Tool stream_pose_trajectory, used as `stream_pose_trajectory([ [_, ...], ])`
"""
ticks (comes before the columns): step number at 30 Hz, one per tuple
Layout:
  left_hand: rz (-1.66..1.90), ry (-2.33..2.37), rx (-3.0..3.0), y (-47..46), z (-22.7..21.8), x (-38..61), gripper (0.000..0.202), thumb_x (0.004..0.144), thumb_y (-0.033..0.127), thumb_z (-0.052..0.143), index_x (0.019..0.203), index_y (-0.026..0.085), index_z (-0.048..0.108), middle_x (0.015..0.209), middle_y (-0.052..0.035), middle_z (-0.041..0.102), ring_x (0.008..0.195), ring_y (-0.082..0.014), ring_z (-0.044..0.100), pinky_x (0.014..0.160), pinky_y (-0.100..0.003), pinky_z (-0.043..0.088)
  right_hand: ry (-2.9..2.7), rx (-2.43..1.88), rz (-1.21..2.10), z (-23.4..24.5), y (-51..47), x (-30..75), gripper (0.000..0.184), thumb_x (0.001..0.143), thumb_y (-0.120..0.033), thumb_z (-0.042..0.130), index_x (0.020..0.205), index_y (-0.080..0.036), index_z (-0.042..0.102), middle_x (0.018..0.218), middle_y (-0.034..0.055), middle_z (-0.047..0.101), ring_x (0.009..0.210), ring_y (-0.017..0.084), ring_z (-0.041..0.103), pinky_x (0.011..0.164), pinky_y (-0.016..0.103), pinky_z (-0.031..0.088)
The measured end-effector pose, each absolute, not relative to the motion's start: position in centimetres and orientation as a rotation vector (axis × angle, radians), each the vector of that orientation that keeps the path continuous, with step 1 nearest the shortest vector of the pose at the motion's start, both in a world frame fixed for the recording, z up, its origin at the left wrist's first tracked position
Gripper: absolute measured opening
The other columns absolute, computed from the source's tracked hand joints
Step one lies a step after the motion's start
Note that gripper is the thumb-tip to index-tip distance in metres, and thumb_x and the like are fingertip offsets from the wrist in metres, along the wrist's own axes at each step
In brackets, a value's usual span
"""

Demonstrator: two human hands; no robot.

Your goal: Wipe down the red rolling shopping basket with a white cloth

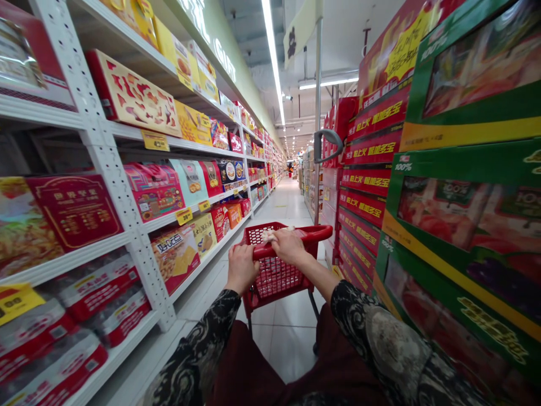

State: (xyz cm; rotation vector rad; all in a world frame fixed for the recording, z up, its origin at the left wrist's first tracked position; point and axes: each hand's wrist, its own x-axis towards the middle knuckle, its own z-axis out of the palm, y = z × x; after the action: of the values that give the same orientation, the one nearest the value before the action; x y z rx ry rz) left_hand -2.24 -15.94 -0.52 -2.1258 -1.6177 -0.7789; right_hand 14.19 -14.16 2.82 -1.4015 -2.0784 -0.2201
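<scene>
The left grip (243,267) is closed around the left end of the red handle (316,233), and the right grip (288,247) is clamped near its middle, over something pale and crumpled (269,234). The handle belongs to a red shopping cart (276,276), just ahead of the knees on the tiled floor (291,204). White shelving (91,118) with boxed goods lines the left; red cartons (374,158) and green cartons (456,155) stack closely on the right, beside a metal pole (318,73) with a grey loop (316,148). The pale item is mostly covered by fingers, so its nature is unclear. The forearms partly screen the cart's lower frame; the nearest green cartons run out of view, and the far aisle blurs.
</scene>
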Motion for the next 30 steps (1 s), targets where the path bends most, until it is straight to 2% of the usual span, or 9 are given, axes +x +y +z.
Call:
stream_pose_trajectory([
  [8, -0.752, -1.602, -2.122, -16.2, -0.3, -2.6, 0.031, 0.070, 0.021, 0.050, 0.099, 0.017, 0.058, 0.097, -0.0080, 0.062, 0.097, -0.0243, 0.051, 0.097, -0.039, 0.029, -2.097, -1.420, -0.150, 3.2, -13.8, 14.7, 0.026, 0.087, -0.028, 0.039, 0.097, -0.019, 0.062, 0.102, 0.0056, 0.065, 0.097, 0.019, 0.055, 0.085, 0.030, 0.034],
  [17, -0.751, -1.599, -2.168, -16.8, 0.0, -1.1, 0.029, 0.070, 0.021, 0.051, 0.099, 0.018, 0.058, 0.096, -0.0078, 0.062, 0.096, -0.0241, 0.050, 0.096, -0.039, 0.030, -1.965, -1.667, -0.158, 3.5, -12.6, 17.2, 0.033, 0.088, -0.033, 0.035, 0.093, -0.017, 0.064, 0.101, 0.0104, 0.066, 0.094, 0.022, 0.058, 0.087, 0.035, 0.033],
  [21, -0.761, -1.596, -2.161, -17.1, 0.0, -0.7, 0.031, 0.070, 0.021, 0.051, 0.100, 0.018, 0.057, 0.095, -0.0078, 0.061, 0.096, -0.0242, 0.050, 0.096, -0.039, 0.029, -1.965, -1.606, -0.175, 3.2, -13.3, 17.0, 0.029, 0.086, -0.031, 0.039, 0.091, -0.018, 0.064, 0.099, 0.0079, 0.067, 0.095, 0.021, 0.057, 0.085, 0.032, 0.034],
  [26, -0.762, -1.605, -2.155, -17.4, 0.0, -1.0, 0.030, 0.071, 0.021, 0.051, 0.100, 0.019, 0.057, 0.097, -0.0078, 0.061, 0.097, -0.0246, 0.049, 0.095, -0.039, 0.031, -1.982, -1.430, -0.185, 2.6, -13.9, 16.0, 0.027, 0.084, -0.027, 0.042, 0.101, -0.019, 0.063, 0.105, 0.0056, 0.065, 0.098, 0.020, 0.055, 0.085, 0.031, 0.034],
  [30, -0.742, -1.599, -2.151, -17.6, 0.1, -1.2, 0.034, 0.071, 0.022, 0.051, 0.104, 0.017, 0.057, 0.098, -0.0084, 0.061, 0.098, -0.0249, 0.050, 0.095, -0.040, 0.031, -1.980, -1.398, -0.175, 2.4, -13.9, 16.0, 0.026, 0.084, -0.027, 0.042, 0.098, -0.019, 0.064, 0.104, 0.0051, 0.066, 0.096, 0.020, 0.056, 0.084, 0.031, 0.034],
])
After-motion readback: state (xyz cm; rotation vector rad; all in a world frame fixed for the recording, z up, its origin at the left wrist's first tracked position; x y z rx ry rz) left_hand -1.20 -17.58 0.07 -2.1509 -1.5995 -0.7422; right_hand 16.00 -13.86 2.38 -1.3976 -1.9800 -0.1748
